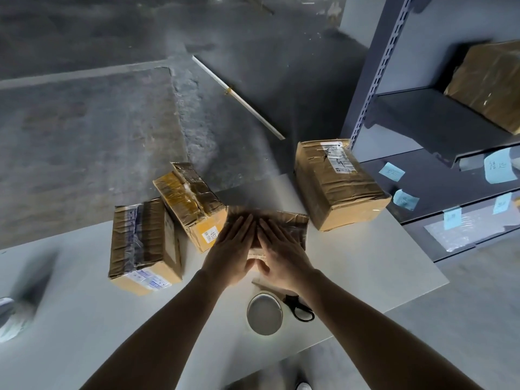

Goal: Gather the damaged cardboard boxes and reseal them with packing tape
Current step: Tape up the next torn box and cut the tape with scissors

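Note:
A small brown cardboard box [292, 223] lies in the middle of the white table [365, 266]. My left hand [233, 249] and my right hand [281, 254] press flat on its top, fingers straight, side by side. A roll of packing tape [264, 313] lies flat on the table just in front of the box, with black scissors [301, 308] to its right. Three other crumpled, taped boxes stand around: one at the left [143, 243], a yellow-taped one [188, 201] leaning beside it, and a larger one [337, 181] at the right.
A grey metal shelf unit [422, 114] stands at the right, carrying another brown box [489, 83] and blue sticky notes [391, 171]. A white rod [239, 97] lies on the concrete floor beyond the table. A blurred pale object [11, 319] sits at the table's left edge.

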The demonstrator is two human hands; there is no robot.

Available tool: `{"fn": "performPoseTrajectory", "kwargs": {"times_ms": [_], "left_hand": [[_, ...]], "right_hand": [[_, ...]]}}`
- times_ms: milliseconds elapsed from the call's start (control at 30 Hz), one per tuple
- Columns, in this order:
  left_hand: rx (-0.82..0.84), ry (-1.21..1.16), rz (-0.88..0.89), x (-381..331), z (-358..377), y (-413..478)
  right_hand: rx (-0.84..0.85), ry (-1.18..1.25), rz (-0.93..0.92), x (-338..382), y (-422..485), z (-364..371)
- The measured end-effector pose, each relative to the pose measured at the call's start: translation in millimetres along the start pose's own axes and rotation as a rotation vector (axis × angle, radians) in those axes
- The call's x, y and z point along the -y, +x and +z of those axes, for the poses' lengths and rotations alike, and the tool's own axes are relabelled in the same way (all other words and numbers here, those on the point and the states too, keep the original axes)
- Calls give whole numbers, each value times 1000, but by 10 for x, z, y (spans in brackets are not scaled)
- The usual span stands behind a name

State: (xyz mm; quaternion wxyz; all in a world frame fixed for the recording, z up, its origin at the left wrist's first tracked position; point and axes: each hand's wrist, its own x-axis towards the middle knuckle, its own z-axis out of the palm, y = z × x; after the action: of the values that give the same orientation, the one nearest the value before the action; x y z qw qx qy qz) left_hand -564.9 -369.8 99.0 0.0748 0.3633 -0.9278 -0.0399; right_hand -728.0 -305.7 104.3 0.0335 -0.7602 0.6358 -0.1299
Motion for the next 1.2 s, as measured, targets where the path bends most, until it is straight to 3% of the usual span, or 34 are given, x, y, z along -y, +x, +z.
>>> {"fn": "performPoseTrajectory", "kwargs": {"times_ms": [133,467,767,900,1033,1200], "left_hand": [[-75,0,14,11,46,5],[-53,35,6,27,3,2],[94,-2,-58,-46,-83,-15],[25,-53,-111,-21,-122,-86],[-23,-239,-356,-7,-94,-208],[-3,-373,-416,-64,-191,-186]], "right_hand": [[15,-22,10,-89,-21,23],[-13,-151,144,-410,-265,-141],[-62,-180,239,-512,-347,-182],[18,-4,332,-477,-298,-197],[106,375,453,-459,-353,-79],[73,460,450,-436,-365,-64]]}}
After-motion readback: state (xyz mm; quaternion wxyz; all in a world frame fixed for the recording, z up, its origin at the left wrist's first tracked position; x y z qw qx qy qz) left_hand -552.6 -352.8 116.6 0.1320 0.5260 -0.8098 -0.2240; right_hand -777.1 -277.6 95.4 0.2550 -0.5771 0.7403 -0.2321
